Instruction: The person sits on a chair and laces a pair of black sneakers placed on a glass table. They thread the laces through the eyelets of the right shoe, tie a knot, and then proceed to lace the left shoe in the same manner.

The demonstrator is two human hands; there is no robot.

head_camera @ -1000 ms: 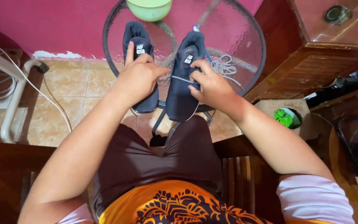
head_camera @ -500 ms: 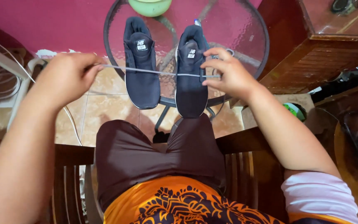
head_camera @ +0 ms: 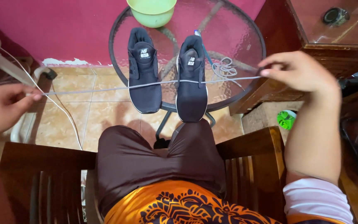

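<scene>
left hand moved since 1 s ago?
Yes. The left hand went from on the left shoe out to the left, well clear of the glass table, pulling the lace taut.

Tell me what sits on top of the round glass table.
On the glass table: two dark shoes, a green bowl, a loose lace. A taut lace runs from left hand to right hand. The shoes cover the glass beneath them.

2 shoes (head_camera: 168,79) on table (head_camera: 245,29), bowl (head_camera: 151,11) behind
</scene>
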